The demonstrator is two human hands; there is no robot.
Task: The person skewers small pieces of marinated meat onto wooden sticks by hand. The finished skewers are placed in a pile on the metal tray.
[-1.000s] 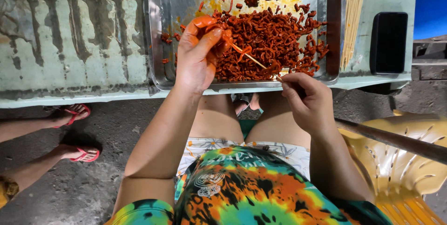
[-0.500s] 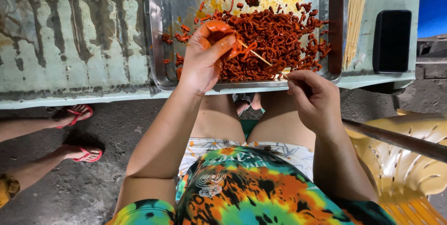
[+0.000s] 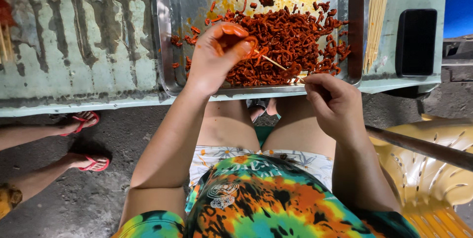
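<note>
Red-orange strips of marinated meat (image 3: 290,46) lie heaped in a shallow steel tray (image 3: 165,31) on a worn, pale green bench (image 3: 74,46), the tray's near rim sitting almost flush with the bench's near edge so the food lies just in front of the seated person. The left hand (image 3: 217,58) is raised over the tray's near left part, its fingers (image 3: 241,46) curled shut around a curled strip of meat (image 3: 251,51), pinching it onto the tip of a thin bamboo skewer (image 3: 276,64). The right hand (image 3: 332,102) hangs just off the bench's near edge, fingers pinched closed on the skewer's other end, so the stick slants up and left across the tray rim; held that way it seems steadied for the meat being pressed onto it. To the right of the tray a bundle of spare skewers (image 3: 377,16) lies pointing away, and further right a dark phone (image 3: 416,41) rests near the bench's right edge. Below the bench there is open room over the person's knees. A yellow plastic chair (image 3: 433,179) and a metal bar (image 3: 419,147) crowd the right forearm, while another person's feet in red sandals (image 3: 84,120) rest on the concrete floor (image 3: 74,198) at the left, well apart.
</note>
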